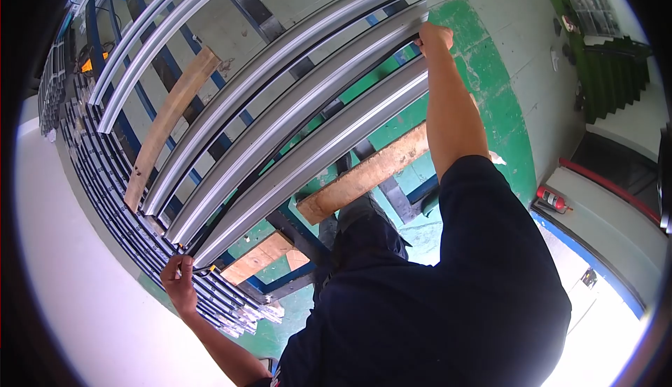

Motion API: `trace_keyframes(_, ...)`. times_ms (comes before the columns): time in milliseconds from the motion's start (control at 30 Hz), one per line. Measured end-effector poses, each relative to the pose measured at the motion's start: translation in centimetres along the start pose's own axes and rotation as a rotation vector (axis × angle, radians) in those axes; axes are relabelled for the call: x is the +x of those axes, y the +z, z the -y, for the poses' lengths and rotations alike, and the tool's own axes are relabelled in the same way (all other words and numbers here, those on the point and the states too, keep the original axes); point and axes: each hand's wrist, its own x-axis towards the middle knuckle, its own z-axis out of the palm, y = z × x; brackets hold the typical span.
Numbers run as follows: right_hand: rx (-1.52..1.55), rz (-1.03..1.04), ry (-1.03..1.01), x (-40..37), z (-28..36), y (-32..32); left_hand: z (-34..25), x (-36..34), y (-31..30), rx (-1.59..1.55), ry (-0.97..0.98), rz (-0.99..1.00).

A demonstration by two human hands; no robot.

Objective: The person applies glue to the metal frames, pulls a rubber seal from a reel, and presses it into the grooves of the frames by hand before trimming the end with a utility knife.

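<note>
L hand is pinching the near end of the black seal strip while R hand, arm outstretched, is gripping its far end, strip running lower-left to upper-right along the alu profile btwn both hands.

The profiles are smooth matt silvery metal, the planks rough bare wood.
</note>
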Motion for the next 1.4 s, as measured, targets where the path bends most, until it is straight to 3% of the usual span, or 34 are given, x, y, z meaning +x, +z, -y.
trace_keyframes(133, 0.040, 0.021, 0.053, 1.0, -0.7, 0.2, 0.4, 0.0, 0.6, 0.006, 0.098, -0.034)
trace_keyframes(333, -0.153, 0.159, 0.020, -1.0, -1.4, -0.5, 0.0, 0.0, 0.8, -0.076, -0.055, 0.000)
trace_keyframes(500, -0.132, -0.052, -0.129, 1.7, -4.6, 2.5, 0.1, 0.2, 1.7, -0.025, -0.043, -0.009)
trace_keyframes(600, -0.064, 0.154, 0.074, -4.1, -1.8, -0.6, 1.1, 0.3, 1.4, 0.023, -0.062, 0.023)
trace_keyframes(733, -0.081, -0.019, -0.057, -4.2, -3.1, 1.3, 0.0, 0.4, 1.9, -0.011, -0.100, 0.043)
trace_keyframes(800, -0.062, 0.098, 0.010, -4.0, -3.4, 0.6, 0.4, 0.4, 2.3, -0.001, -0.012, 0.036)
trace_keyframes(867, -0.126, 0.216, 0.026, -4.7, -3.5, 0.1, 0.4, 0.4, 2.4, -0.035, -0.082, 0.053)
trace_keyframes(900, -0.021, 0.145, 0.094, -5.9, -3.6, 0.3, 0.6, 0.3, 2.3, -0.027, -0.069, 0.058)
trace_keyframes(967, -0.401, 0.237, -0.161, -2.6, -6.5, 2.4, 0.9, 0.1, 2.3, -0.035, -0.049, 0.068)
trace_keyframes(1067, -0.479, 0.290, -0.199, -3.0, -6.1, 2.6, 1.2, -0.1, 2.6, -0.101, -0.096, 0.031)
trace_keyframes(1167, -0.086, 0.217, 0.025, -7.9, -4.5, 0.2, 1.5, 0.0, 2.8, -0.053, -0.043, 0.037)
trace_keyframes(1400, 0.024, 0.263, 0.103, -7.9, -4.7, 0.8, 1.6, -0.1, 3.6, -0.071, -0.082, 0.015)
